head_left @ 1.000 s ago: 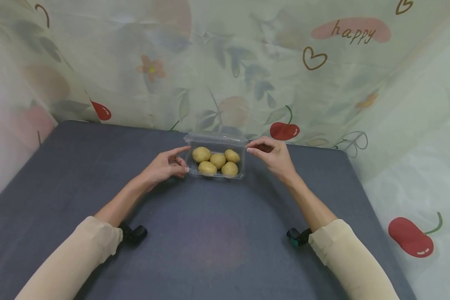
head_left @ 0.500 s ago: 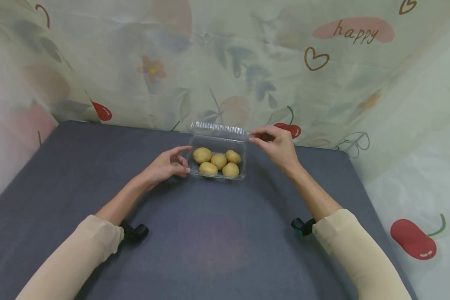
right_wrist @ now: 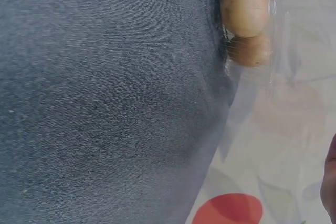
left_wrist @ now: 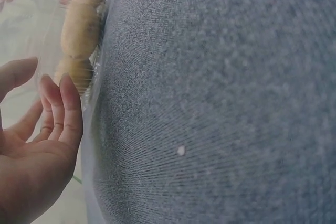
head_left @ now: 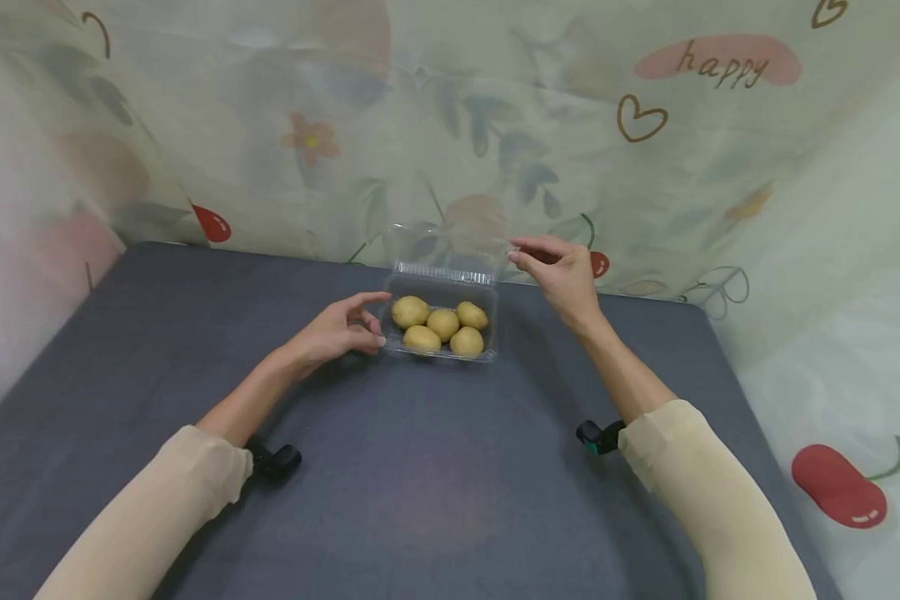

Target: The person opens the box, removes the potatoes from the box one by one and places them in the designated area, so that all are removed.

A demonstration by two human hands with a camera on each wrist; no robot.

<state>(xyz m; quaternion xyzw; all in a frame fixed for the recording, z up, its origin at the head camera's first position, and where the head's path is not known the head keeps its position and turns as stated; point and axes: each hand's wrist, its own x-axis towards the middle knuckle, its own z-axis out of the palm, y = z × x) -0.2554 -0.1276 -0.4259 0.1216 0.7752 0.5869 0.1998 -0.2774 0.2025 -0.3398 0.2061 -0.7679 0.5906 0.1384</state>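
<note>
A clear plastic clamshell box (head_left: 438, 291) stands at the back of the table with several potatoes (head_left: 442, 325) in it. Its hinged lid (head_left: 450, 250) is raised upright at the rear. My right hand (head_left: 558, 275) pinches the lid's right edge between thumb and fingertips. At the box's left side, my left hand (head_left: 337, 332) touches the wall with spread thumb and fingers. The left wrist view shows this hand (left_wrist: 44, 135) with mostly straight fingers against the box. Only a sliver of the right hand (right_wrist: 329, 182) enters the right wrist view.
A dark grey cloth covers the table (head_left: 420, 467). Directly behind the box hangs a patterned curtain (head_left: 270, 183), which also runs along both sides. A black wrist camera (head_left: 276, 461) sits under the left forearm, another camera (head_left: 598, 437) under the right.
My right hand has risen and swung the lid up and back from low over the box's rear to upright. The left hand stays at the box's left side.
</note>
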